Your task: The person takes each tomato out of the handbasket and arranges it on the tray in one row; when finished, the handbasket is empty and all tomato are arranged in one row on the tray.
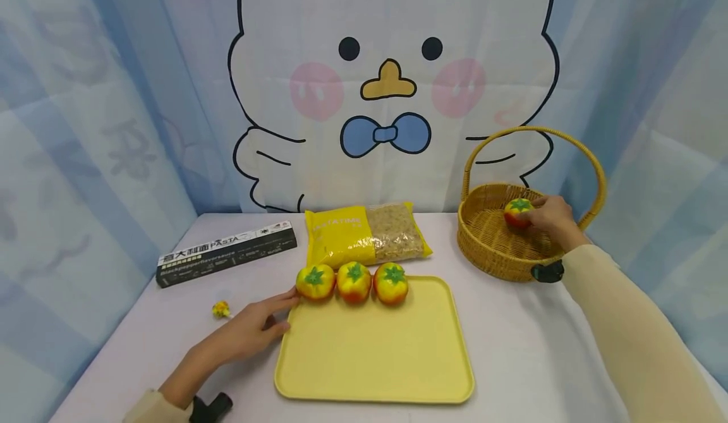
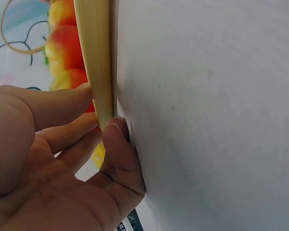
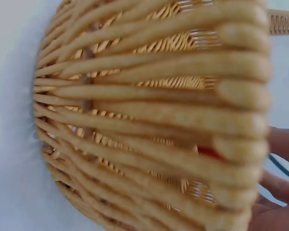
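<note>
My right hand (image 1: 553,217) grips a red-and-yellow tomato (image 1: 516,213) with a green star-shaped top, inside the wicker basket (image 1: 491,262). In the right wrist view the basket's woven side (image 3: 159,106) hides most of the fruit; only a bit of red shows through. Nothing is held in my left hand (image 1: 250,328); its thumb and fingertips touch the left rim of the yellow tray (image 1: 375,353), near the upper left corner. Three similar tomatoes (image 1: 354,282) sit in a row along the tray's far edge. In the left wrist view, fingertips (image 2: 118,132) lie against the tray's outer wall.
Behind the tray lies a yellow pasta bag (image 1: 341,236). A black-and-white pasta box (image 1: 227,253) rests at the back left, and a small yellow flower-like item (image 1: 220,310) lies near my left hand. The basket's tall handle (image 1: 600,183) arches over my right hand. Printed curtains (image 1: 387,176) enclose the table.
</note>
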### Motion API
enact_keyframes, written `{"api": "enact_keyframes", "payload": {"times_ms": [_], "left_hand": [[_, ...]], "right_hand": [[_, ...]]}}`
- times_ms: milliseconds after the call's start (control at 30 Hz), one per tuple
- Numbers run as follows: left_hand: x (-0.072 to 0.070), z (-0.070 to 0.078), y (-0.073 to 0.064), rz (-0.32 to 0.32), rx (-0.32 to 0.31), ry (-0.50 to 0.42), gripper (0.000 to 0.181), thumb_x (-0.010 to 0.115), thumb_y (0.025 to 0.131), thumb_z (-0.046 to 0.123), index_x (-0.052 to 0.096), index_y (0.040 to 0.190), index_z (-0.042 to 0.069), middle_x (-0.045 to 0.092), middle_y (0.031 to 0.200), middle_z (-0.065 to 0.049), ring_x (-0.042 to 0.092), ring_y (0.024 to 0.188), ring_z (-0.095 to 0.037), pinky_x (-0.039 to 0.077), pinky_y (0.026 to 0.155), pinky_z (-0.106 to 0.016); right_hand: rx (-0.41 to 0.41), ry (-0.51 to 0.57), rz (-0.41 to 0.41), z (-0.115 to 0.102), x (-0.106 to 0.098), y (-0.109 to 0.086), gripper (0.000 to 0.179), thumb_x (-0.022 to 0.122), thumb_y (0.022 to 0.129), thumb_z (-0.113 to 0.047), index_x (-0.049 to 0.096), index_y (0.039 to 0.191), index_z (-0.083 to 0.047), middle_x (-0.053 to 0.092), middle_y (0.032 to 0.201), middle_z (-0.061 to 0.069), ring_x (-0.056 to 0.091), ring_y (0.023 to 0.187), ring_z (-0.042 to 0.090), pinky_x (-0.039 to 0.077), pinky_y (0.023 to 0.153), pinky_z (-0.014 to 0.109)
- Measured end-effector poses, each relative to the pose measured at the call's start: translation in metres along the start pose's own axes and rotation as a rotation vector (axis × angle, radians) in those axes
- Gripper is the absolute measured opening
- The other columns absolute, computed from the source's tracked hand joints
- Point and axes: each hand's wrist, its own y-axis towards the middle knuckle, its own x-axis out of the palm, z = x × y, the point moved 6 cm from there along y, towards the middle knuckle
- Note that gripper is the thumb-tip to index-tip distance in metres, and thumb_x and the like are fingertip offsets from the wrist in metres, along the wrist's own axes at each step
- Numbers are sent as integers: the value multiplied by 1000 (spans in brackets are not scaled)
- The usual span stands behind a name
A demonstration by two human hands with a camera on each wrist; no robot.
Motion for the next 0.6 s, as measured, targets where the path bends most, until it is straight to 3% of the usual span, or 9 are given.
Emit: {"api": "enact_keyframes", "payload": {"times_ms": [67, 133, 267, 367, 467, 600], "left_hand": [[0, 0, 0, -3, 1, 3, 53, 64, 106, 17, 51, 157, 8, 35, 172, -19, 60, 125, -28, 56, 91, -31], [-1, 1, 0, -5, 2, 3, 54, 64, 106, 16, 51, 157, 7, 35, 172, -20, 59, 119, -25, 53, 86, -30], [-1, 2, 0, -2, 1, -5, 53, 63, 106, 16, 51, 157, 7, 35, 172, -19, 59, 134, -37, 58, 103, -44], [0, 2, 0, 0, -3, -17, 53, 63, 106, 15, 51, 157, 7, 35, 172, -18, 49, 149, -43, 51, 112, -57], [0, 3, 1, 2, -4, -16, 53, 64, 106, 14, 52, 156, 6, 36, 171, -19, 51, 147, -42, 53, 110, -55], [-1, 4, -1, 9, -6, -13, 52, 64, 105, 13, 52, 156, 6, 37, 171, -20, 47, 150, -45, 48, 115, -59]], "right_hand": [[-14, 1, 6, -1, -1, -3, 76, 68, 100, -27, 37, 155, 15, 42, 153, 41, 52, 132, 50, 55, 108, 54], [-29, 11, 6, -2, -1, -6, 77, 69, 100, -29, 38, 156, 14, 43, 152, 40, 56, 126, 47, 60, 100, 48], [-69, 42, -17, -7, -1, -14, 76, 69, 101, -28, 37, 157, 13, 43, 155, 40, 61, 120, 43, 63, 81, 29], [-105, 68, -29, -11, -1, -21, 74, 69, 102, -25, 37, 157, 12, 42, 158, 39, 60, 124, 45, 60, 71, 18], [-130, 72, -37, -16, -1, -29, 73, 70, 103, -24, 37, 157, 12, 43, 158, 39, 64, 122, 40, 58, 69, 15], [-149, 42, -34, -23, -1, -39, 75, 72, 102, -29, 39, 157, 10, 47, 154, 38, 77, 98, 25, 59, 72, 18]]}}
